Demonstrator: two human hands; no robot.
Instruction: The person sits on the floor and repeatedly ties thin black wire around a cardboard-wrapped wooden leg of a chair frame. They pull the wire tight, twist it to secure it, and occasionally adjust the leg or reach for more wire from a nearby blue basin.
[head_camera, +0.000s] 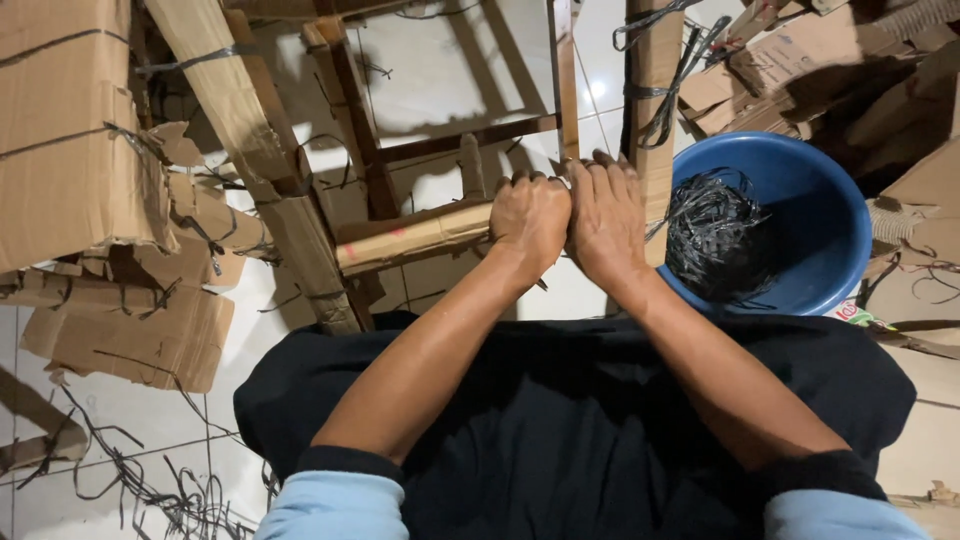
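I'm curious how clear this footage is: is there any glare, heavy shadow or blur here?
Head view: a small bright glare spot on the white tile floor; wooden frame casts soft shadows across it; the blue basin is dim inside; both hands, left hand and right hand, look sharp; straight edges bow slightly near the borders.

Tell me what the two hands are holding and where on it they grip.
Both the left hand and right hand close side by side on one end of a cardboard-wrapped wooden piece.
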